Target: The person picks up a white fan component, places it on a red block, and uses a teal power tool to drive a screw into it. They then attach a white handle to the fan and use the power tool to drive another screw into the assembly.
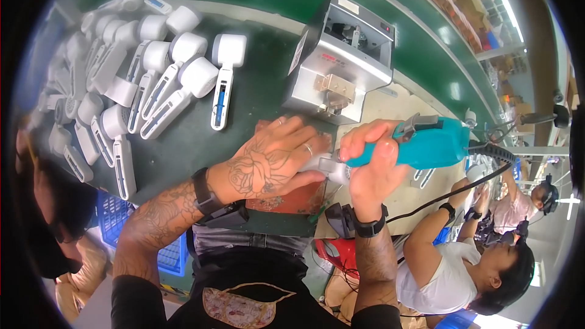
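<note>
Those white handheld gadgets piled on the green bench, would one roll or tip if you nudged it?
Probably not roll far: each white gadget lies flat, with a long handle. The bulky round head likely makes it top-heavy if stood upright. The plastic shell looks stiff and fairly light.
</note>
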The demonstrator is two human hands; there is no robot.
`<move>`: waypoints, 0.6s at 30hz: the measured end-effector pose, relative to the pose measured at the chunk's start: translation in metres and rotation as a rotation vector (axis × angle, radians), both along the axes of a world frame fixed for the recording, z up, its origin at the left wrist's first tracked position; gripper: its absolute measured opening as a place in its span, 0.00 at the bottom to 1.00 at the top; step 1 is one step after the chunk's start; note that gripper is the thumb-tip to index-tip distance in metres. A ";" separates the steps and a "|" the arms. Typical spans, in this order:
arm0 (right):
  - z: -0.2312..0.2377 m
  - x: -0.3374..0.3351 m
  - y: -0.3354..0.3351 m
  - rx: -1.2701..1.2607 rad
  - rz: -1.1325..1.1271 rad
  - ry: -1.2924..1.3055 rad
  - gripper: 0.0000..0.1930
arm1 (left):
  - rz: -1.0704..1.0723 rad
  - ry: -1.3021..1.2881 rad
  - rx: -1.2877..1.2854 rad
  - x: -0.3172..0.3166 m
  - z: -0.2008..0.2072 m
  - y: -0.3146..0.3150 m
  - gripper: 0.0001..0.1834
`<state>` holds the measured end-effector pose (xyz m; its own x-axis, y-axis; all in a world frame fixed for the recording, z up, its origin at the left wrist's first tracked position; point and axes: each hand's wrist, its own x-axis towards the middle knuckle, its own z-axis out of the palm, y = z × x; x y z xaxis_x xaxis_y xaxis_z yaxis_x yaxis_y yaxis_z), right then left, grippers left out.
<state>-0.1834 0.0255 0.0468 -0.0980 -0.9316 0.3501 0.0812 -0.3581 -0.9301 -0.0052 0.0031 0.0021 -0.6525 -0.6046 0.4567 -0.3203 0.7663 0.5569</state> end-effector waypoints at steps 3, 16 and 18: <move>0.001 0.001 0.002 -0.019 -0.018 0.020 0.22 | 0.001 0.001 -0.006 -0.001 0.000 0.000 0.27; 0.020 0.019 -0.065 -0.124 -0.166 0.145 0.17 | -0.035 0.007 0.069 0.005 0.002 0.001 0.24; 0.015 0.016 -0.067 -0.145 -0.137 0.137 0.17 | -0.033 0.013 0.048 0.005 0.004 -0.001 0.24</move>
